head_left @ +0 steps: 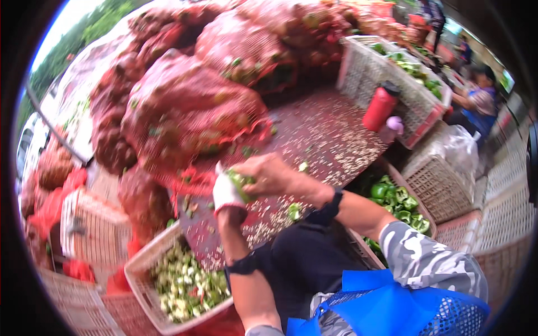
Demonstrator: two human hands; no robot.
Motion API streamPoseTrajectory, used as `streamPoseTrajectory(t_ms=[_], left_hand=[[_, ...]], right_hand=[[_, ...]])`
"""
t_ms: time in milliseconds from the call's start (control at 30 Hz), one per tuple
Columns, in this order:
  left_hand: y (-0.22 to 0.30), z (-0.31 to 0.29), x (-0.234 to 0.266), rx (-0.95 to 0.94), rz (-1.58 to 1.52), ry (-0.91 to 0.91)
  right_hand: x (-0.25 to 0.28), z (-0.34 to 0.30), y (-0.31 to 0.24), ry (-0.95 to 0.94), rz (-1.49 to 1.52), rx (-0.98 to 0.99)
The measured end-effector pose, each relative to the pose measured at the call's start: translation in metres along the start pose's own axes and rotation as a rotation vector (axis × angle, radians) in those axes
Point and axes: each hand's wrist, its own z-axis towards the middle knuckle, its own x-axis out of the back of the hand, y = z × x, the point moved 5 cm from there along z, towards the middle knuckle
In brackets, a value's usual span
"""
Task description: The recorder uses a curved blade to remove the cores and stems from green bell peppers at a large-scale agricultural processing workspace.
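A green bell pepper [241, 183] is between my two hands, above the near part of the dark red table [314, 120]. My left hand [226, 193], in a white glove with a red cuff, is closed round its left side. From the right, my bare right hand [268, 176] grips the same pepper with bent fingers; motion blurs the fingertips. Pale seeds and bits of green lie over the tabletop. A cut piece of pepper [295, 211] sits below my right wrist. Large red mesh sacks [190, 112] full of peppers are piled just beyond my hands.
At lower left stands a crate [137, 274] of pale cores and green scraps. Halved green peppers [400, 201] fill a crate at my right. A red bottle [381, 105] stands by a white crate [364, 67] of peppers. Another person [481, 103] sits at far right.
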Motion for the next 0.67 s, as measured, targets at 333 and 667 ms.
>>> streamPoseTrajectory(t_ms=[333,667], left_hand=[[-0.016,0.021,0.011,0.088,0.042,-0.105],[-0.036,0.073,0.040,0.122,-0.153,-0.041]], right_hand=[[-0.018,0.008,0.010,-0.150,-0.138,0.015],[-0.045,0.025,0.009,-0.235,-0.241,-0.015]])
